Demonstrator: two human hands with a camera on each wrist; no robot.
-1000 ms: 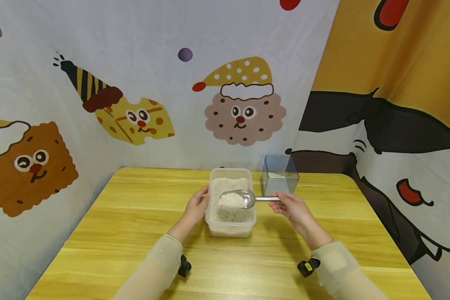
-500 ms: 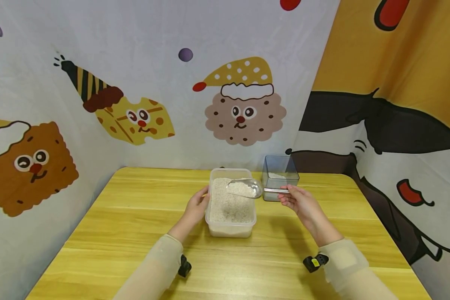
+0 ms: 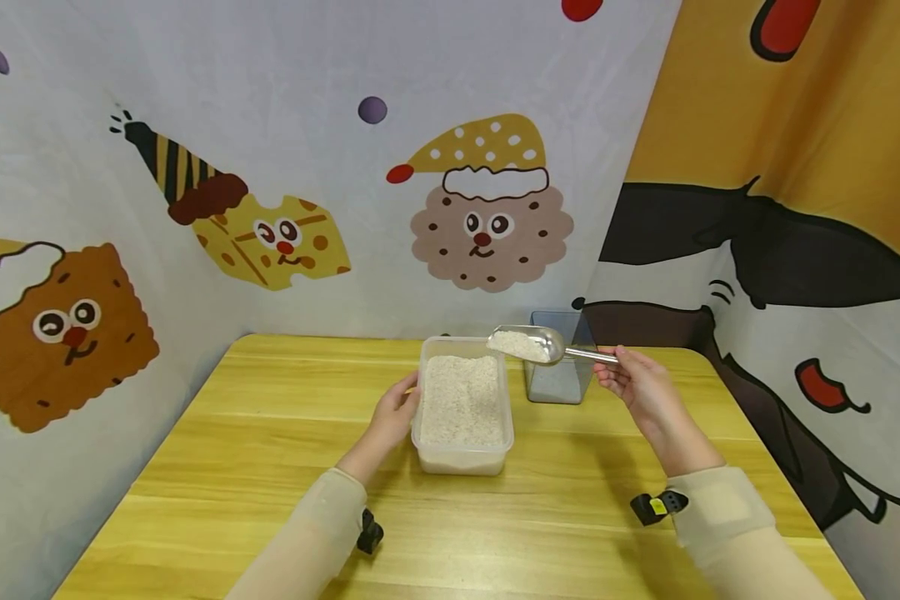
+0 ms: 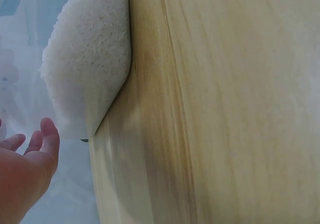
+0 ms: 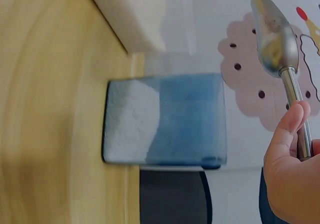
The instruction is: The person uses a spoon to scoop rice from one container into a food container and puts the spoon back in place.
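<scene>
In the head view, a clear plastic tub (image 3: 466, 460) of rice (image 3: 461, 400) stands on the table. My left hand (image 3: 392, 415) rests against its left side; in the left wrist view the fingers (image 4: 50, 134) lie at the tub wall with the rice heaped behind it. My right hand (image 3: 641, 390) grips the handle of a metal scoop (image 3: 551, 343) loaded with rice. The scoop is up above the tub's right rim, overlapping a bluish see-through bin (image 3: 558, 387) in this view. Through the bin's side in the right wrist view, white contents (image 5: 131, 121) fill its lower part.
The wooden table (image 3: 300, 392) ends at a printed cloth backdrop (image 3: 307, 150) with cartoon snacks. The bluish bin stands right of the tub near the table's back edge. Each wrist wears a small black camera (image 3: 370, 531).
My right hand has lifted the loaded scoop out from over the middle of the tub, up and right toward the bluish bin. The left hand and the tub have stayed put.
</scene>
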